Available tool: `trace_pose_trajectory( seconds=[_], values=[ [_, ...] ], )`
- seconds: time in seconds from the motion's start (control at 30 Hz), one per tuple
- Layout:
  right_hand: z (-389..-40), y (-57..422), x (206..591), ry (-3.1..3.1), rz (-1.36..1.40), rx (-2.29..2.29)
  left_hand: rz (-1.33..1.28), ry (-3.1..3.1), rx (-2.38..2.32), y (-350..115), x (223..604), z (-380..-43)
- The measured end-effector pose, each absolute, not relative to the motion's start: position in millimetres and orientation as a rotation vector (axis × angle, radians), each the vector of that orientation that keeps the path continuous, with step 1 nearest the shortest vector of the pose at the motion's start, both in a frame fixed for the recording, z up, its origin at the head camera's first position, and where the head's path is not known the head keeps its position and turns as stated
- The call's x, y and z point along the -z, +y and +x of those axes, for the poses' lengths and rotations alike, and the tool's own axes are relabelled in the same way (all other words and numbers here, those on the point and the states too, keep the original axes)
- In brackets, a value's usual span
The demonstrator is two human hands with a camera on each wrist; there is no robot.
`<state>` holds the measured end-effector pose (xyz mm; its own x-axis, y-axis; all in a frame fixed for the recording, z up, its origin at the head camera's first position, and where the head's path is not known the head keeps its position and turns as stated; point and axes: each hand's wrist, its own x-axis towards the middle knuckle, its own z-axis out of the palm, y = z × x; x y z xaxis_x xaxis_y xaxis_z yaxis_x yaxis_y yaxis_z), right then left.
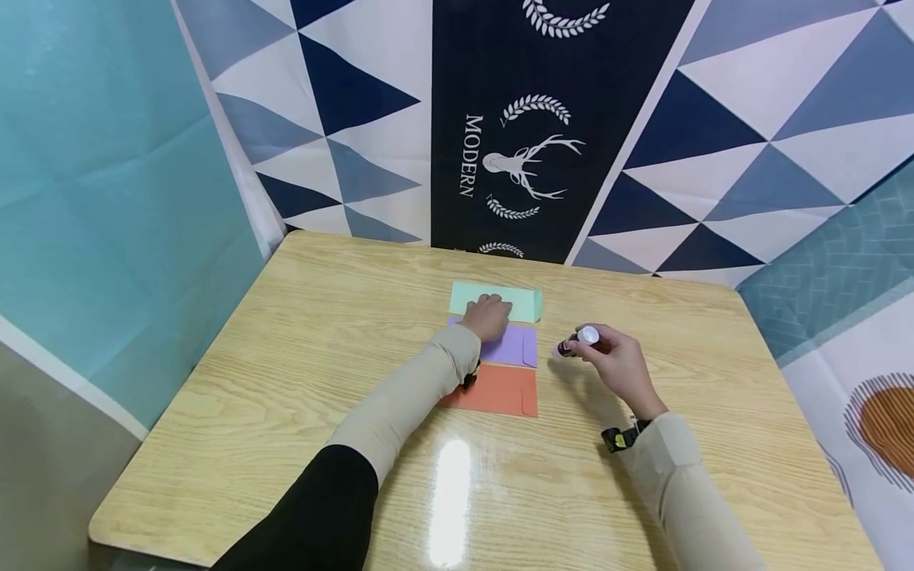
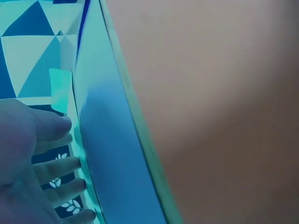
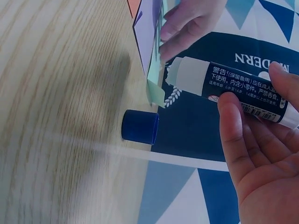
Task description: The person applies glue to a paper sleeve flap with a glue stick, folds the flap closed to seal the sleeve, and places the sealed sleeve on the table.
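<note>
My left hand (image 1: pixel 488 317) rests on the mint-green envelope (image 1: pixel 524 304), its fingers pressing the paper down. In the right wrist view, the flap (image 3: pixel 155 93) of this envelope stands unfolded at the end. Below it lie a purple envelope (image 1: pixel 516 346), partly under my left hand, and an orange envelope (image 1: pixel 503 390), with my left forearm over its left part. My right hand (image 1: pixel 620 365) grips an uncapped glue stick (image 3: pixel 245 88) between thumb and fingers, right of the envelopes. A dark blue cap (image 3: pixel 140 127) stands on the table near the green flap.
The wooden table (image 1: pixel 307 333) reaches back to a patterned cloth (image 1: pixel 371 103) hanging behind it. A teal sheet (image 1: pixel 121 174) hangs at the left. Light reflects off the table (image 1: pixel 400 507) near its front.
</note>
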<state>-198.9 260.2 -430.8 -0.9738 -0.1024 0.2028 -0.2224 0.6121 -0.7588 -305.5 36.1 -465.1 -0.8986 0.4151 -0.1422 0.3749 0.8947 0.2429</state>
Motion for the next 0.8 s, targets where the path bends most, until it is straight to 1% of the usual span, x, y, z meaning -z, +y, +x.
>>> trace_pose_trajectory(
  seconds=[0.33,0.8],
  values=[
    [-201.9,259.0,430.5,-2.693,0.280,-1.285,0.487,2.932,-0.425,35.6,469.1,-313.1],
    [-210.6,255.8,423.4,-2.716,0.281,-1.271,0.434,2.896,-0.598,37.8,474.9,-320.9]
  ],
)
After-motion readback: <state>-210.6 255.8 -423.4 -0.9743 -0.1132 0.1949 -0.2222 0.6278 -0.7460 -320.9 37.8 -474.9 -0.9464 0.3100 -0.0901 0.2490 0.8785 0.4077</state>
